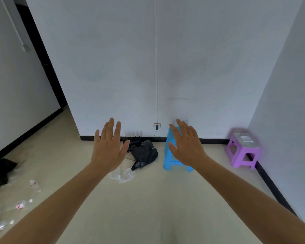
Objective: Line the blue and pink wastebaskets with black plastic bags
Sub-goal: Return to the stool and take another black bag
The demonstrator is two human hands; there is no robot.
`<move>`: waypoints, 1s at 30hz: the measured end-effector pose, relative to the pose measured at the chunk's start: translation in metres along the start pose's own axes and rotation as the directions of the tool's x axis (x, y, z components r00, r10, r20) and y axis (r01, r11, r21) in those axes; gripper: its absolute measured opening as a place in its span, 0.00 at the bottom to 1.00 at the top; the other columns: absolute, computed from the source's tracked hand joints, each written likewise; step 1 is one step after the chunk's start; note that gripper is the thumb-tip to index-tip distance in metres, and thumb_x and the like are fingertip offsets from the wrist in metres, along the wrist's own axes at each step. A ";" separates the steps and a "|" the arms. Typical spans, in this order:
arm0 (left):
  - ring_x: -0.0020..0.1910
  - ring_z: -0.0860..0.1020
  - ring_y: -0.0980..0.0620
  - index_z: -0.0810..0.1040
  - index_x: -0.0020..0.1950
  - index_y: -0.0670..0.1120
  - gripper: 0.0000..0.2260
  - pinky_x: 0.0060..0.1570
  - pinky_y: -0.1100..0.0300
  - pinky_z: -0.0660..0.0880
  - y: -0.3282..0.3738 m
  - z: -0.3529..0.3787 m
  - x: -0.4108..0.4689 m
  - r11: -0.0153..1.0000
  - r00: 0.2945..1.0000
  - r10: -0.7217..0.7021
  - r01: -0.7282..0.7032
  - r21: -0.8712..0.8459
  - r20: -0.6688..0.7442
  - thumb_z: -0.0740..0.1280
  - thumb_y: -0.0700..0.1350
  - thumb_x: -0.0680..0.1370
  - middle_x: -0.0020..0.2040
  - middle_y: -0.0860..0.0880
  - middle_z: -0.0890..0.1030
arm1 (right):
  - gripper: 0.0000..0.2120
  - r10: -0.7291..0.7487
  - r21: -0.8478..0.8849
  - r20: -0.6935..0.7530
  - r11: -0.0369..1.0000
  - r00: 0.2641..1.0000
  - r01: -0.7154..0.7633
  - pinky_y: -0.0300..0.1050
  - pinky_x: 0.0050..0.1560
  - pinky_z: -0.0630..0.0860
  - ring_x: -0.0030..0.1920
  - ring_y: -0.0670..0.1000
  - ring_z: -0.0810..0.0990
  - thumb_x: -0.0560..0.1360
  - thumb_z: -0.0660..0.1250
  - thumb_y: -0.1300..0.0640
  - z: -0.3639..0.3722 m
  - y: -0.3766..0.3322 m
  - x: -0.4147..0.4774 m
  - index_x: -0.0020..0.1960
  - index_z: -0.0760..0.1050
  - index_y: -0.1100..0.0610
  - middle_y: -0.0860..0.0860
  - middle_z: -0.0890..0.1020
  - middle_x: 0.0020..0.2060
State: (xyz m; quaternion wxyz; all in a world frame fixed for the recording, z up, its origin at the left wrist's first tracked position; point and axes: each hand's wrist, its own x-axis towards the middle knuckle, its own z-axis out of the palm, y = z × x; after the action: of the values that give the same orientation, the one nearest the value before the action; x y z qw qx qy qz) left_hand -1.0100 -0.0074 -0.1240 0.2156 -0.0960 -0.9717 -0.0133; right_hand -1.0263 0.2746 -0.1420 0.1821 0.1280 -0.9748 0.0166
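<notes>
Both my arms are stretched forward over the floor, backs of the hands toward me. My left hand [108, 147] is open with fingers spread and holds nothing. My right hand [186, 144] is open too, and partly covers a blue plastic stool [172, 162] standing by the wall. A crumpled black plastic bag [143, 154] lies on the floor between the two hands, close to the baseboard. No blue or pink wastebasket is in view.
A purple stool [243, 152] with a white item on top stands in the right corner. Clear crumpled plastic [121, 175] lies before the black bag. Empty bottles [20, 204] and another black bag [0, 170] litter the floor at left. A cable and plug [156, 127] hang on the wall.
</notes>
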 end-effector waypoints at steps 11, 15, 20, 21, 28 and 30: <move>0.76 0.57 0.40 0.53 0.78 0.40 0.32 0.71 0.38 0.58 -0.106 0.174 0.288 0.998 0.997 0.026 -0.030 0.047 0.073 0.55 0.57 0.81 0.79 0.38 0.52 | 0.32 0.003 0.084 0.111 0.996 0.994 -0.012 0.57 0.75 0.57 0.77 0.60 0.54 0.81 0.55 0.44 0.166 0.045 0.339 0.79 0.50 0.57 0.60 0.52 0.79; 0.75 0.60 0.38 0.56 0.77 0.40 0.31 0.69 0.37 0.61 -0.170 0.215 0.369 1.000 0.997 -0.004 0.003 0.019 0.074 0.53 0.58 0.80 0.78 0.37 0.56 | 0.32 -0.024 0.138 0.149 0.990 0.989 0.003 0.57 0.74 0.58 0.77 0.60 0.56 0.81 0.56 0.45 0.211 0.031 0.450 0.79 0.51 0.56 0.59 0.53 0.78; 0.74 0.62 0.37 0.58 0.77 0.38 0.33 0.68 0.36 0.62 -0.248 0.313 0.468 1.000 0.985 -0.023 0.023 0.005 0.173 0.49 0.59 0.79 0.77 0.36 0.57 | 0.32 -0.024 0.151 0.198 0.989 0.980 -0.006 0.58 0.74 0.60 0.77 0.59 0.56 0.80 0.57 0.44 0.308 0.016 0.563 0.78 0.52 0.55 0.59 0.54 0.78; 0.74 0.62 0.37 0.58 0.77 0.38 0.33 0.68 0.36 0.62 -0.261 0.337 0.489 1.000 0.982 -0.018 0.019 -0.004 0.190 0.49 0.59 0.79 0.77 0.36 0.57 | 0.32 -0.008 0.150 0.216 0.988 0.976 -0.025 0.58 0.74 0.60 0.77 0.59 0.57 0.80 0.57 0.45 0.332 0.015 0.583 0.78 0.52 0.55 0.59 0.54 0.78; 0.77 0.54 0.41 0.50 0.78 0.42 0.32 0.72 0.39 0.57 -0.325 0.491 0.622 0.992 0.914 0.094 -0.053 -0.115 0.394 0.47 0.59 0.80 0.79 0.40 0.50 | 0.32 0.222 0.151 0.454 0.935 0.863 -0.320 0.58 0.70 0.64 0.75 0.60 0.59 0.79 0.60 0.46 0.468 0.020 0.688 0.77 0.54 0.55 0.58 0.57 0.77; 0.78 0.51 0.42 0.48 0.79 0.44 0.31 0.73 0.40 0.55 -0.333 0.541 0.649 0.985 0.879 0.146 -0.089 -0.146 0.454 0.48 0.59 0.80 0.79 0.41 0.47 | 0.31 0.277 0.151 0.504 0.905 0.818 -0.399 0.57 0.68 0.66 0.73 0.61 0.62 0.78 0.61 0.46 0.509 0.026 0.704 0.76 0.56 0.56 0.59 0.59 0.76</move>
State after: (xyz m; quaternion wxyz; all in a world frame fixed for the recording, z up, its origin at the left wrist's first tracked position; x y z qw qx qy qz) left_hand -1.8757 -0.1800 -0.3363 -0.0278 -0.1682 -0.9847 -0.0355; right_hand -1.8456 0.0878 -0.3641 -0.0834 -0.0261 -0.9863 0.1398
